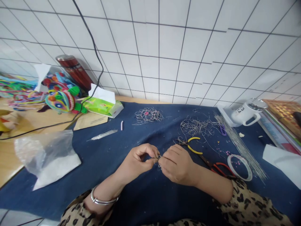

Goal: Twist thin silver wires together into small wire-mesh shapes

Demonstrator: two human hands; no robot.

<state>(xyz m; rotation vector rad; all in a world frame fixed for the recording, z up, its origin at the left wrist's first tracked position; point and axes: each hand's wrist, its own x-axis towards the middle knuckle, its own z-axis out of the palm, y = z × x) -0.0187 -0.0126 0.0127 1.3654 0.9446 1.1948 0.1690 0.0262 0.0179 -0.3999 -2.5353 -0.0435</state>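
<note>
My left hand [141, 158] and my right hand [176, 163] meet above the blue cloth [94, 163], near its middle. Left thumb and fingertips pinch a small piece of thin wire [159, 156]. The curled fingers of the right hand press on the same piece from the other side. Most of it is hidden by the fingers, and a few wire ends show below. Just beyond the right hand lie yellow-handled pliers [194, 150]. Tangled wire with a pink bit [148, 115] sits at the back, and another wire tangle [197, 125] rests right of it.
Red-handled pliers [222, 169], a white ring [240, 168], long straight wires [242, 147] and a white mug [249, 111] are on the right. At left lie a plastic bag [51, 160], a tissue pack [103, 105] and a red flask [75, 72]. A black cable [94, 44] hangs at back left.
</note>
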